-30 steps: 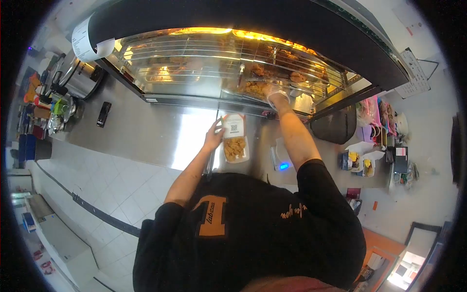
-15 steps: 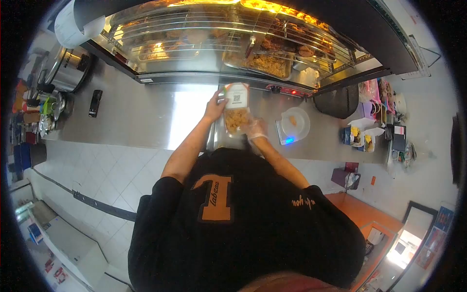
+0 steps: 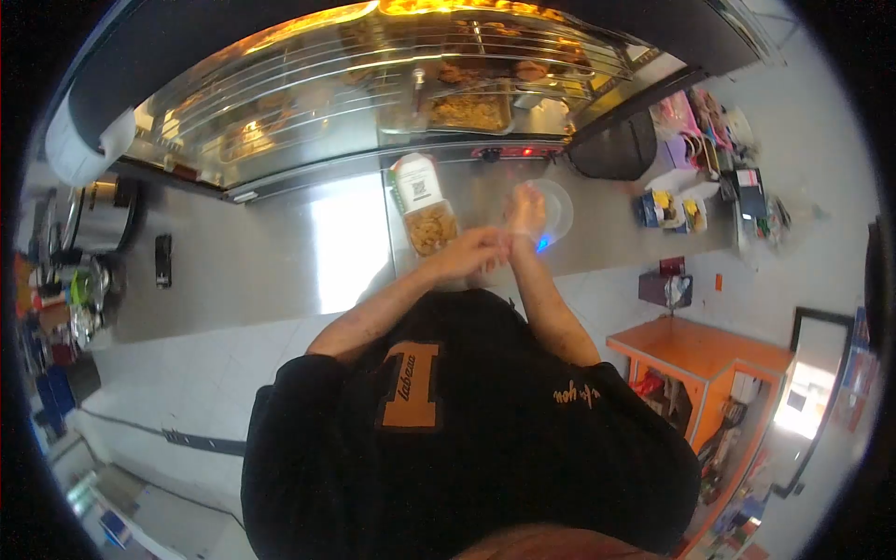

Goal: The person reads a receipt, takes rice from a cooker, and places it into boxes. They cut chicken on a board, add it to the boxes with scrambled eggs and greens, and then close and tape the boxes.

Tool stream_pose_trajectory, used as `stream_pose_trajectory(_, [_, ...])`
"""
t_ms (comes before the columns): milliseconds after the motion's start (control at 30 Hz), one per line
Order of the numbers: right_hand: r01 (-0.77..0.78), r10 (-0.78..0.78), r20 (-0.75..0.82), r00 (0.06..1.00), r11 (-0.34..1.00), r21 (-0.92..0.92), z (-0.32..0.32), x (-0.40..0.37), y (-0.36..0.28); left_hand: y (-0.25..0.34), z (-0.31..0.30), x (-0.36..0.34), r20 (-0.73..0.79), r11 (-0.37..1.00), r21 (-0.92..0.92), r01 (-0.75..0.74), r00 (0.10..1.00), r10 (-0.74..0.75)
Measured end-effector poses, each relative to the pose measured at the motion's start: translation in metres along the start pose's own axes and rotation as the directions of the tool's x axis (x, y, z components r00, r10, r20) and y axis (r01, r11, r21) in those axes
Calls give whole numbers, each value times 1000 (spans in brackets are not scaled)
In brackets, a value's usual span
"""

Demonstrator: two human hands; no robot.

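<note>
My right hand [image 3: 525,210] wears a clear plastic glove and is raised over the counter, in front of the scale and bowl. Its fingers point away from me, loosely stretched and a little blurred, with nothing seen in them. At its wrist, the fingers of my bare left hand [image 3: 478,250] pinch the cuff of the glove [image 3: 510,241]. To the left of both hands, a takeaway box [image 3: 431,229] of browned food pieces stands with its lid [image 3: 420,183] up; a QR code is printed on the lid. Neither hand touches the box.
A round translucent bowl [image 3: 560,213] sits on a scale with a lit blue display [image 3: 542,245]. Behind the counter [image 3: 280,252] is a heated display cabinet [image 3: 327,103] with food trays. A black phone-like device [image 3: 163,261] and a metal pot [image 3: 101,215] are left; small boxes [image 3: 674,210] are right.
My left hand has left the box lid and come to my right wrist. My right hand has moved from the box to the right and upward. The whole view has shifted.
</note>
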State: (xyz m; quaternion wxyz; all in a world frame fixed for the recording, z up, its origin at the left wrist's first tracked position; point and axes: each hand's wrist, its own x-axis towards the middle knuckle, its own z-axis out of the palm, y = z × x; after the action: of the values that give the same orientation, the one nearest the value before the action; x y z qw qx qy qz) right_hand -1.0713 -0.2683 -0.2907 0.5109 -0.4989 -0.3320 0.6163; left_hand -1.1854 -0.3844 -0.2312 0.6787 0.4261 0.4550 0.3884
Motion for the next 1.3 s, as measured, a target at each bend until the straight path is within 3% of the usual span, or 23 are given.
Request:
stream_pose_trajectory(33, [97, -97, -26, 995, 995, -3, 0, 4, -10, -1, 6, 13, -50, 992, -116, -39, 998, 33])
stream_pose_trajectory(100, [104, -99, -74, 992, 992, 76, -16, 18, -35, -11, 26, 47, -159, 929, -346, -128, 984, 76])
stream_pose_trajectory(200, [135, -113, -159, 981, 983, 129, -28, 36, -67, -13, 59, 96, -467, 849, -364, -383, 864, 189])
stream_pose_trajectory(300, [148, -115, -228, 967, 980, 134, -41, 50, -77, -28, 92, 120, -478, 884, -231, -406, 839, 260])
stream_pose_trajectory(400, [104, -89, -259, 962, 994, 43, -67, 71, -51, -48, 100, 137, -422, 951, -22, -308, 865, 271])
stream_pose_trajectory(467, [50, -67, -248, 966, 996, -74, -89, 86, -24, -58, 100, 158, -278, 979, -135, -150, 955, 108])
stream_pose_trajectory(533, [10, -44, -149, 988, 975, -223, -110, 101, -3, -46, 92, 183, -135, 957, -290, -3, 990, -37])
stream_pose_trajectory(600, [47, -27, 55, 998, 908, -415, -133, 112, 9, -21, 89, 199, 40, 859, -491, 147, 989, -146])
stream_pose_trajectory(667, [171, -6, 275, 961, 795, -581, -153, 118, 16, -42, 89, 226, -3, 781, -590, 204, 967, -255])
stream_pose_trajectory(700, [107, 53, 296, 954, 860, -499, -158, 115, 12, -49, 90, 236, -19, 735, -639, 225, 951, -308])
stream_pose_trajectory(767, [-44, 164, 352, 922, 945, -325, -165, 106, -7, -29, 112, 227, -256, 852, -506, 137, 919, -300])
stream_pose_trajectory(800, [-174, 287, 436, 853, 944, -281, -167, 103, -25, -14, 125, 220, -369, 899, -425, 106, 886, -279])
stream_pose_trajectory(833, [-304, 393, 520, 759, 919, -251, -168, 101, -48, 0, 136, 222, -573, 947, -292, 135, 768, -286])
stream_pose_trajectory(867, [-431, 479, 599, 641, 871, -235, -167, 96, -67, -5, 115, 229, -432, 951, -140, 276, 847, -309])
stream_pose_trajectory(900, [-335, 513, 559, 651, 855, -395, -165, 86, -84, -14, 80, 241, -283, 923, 35, 382, 890, -358])
stream_pose_trajectory(967, [-120, 549, 473, 689, 730, -672, -160, 69, -109, -17, 77, 228, -414, 922, -41, 386, 833, -367])
stream_pose_trajectory(1000, [282, 325, 569, 756, 623, -730, -155, 64, -112, -20, 75, 223, -439, 939, -9, 343, 843, -312])
stream_pose_trajectory(1033, [616, 101, 692, 715, 375, -692, -149, 58, -113, -23, 71, 217, -462, 953, 26, 300, 849, -255])
stream_pose_trajectory(1067, [820, -82, 817, 571, 34, -571, -145, 56, -113, -25, 66, 211, -483, 964, 62, 258, 853, -197])
stream_pose_trajectory(1167, [906, 108, 908, 405, -177, -384, -175, 122, -15, -42, 26, 203, -403, 815, 294, 500, 837, -369])
stream_pose_trajectory(1200, [900, 95, 904, 418, -183, -397, -173, 124, -18, -31, 21, 188, -572, 848, 339, 406, 805, -157])
stream_pose_trajectory(1267, [886, 69, 894, 442, -193, -422, -165, 126, -28, 24, 22, 139, -775, 841, 484, 241, 564, 284])
stream_pose_trajectory(1300, [869, 32, 872, 488, -119, -481, -163, 120, -38, 53, 21, 118, -828, 842, 533, 89, 259, 497])
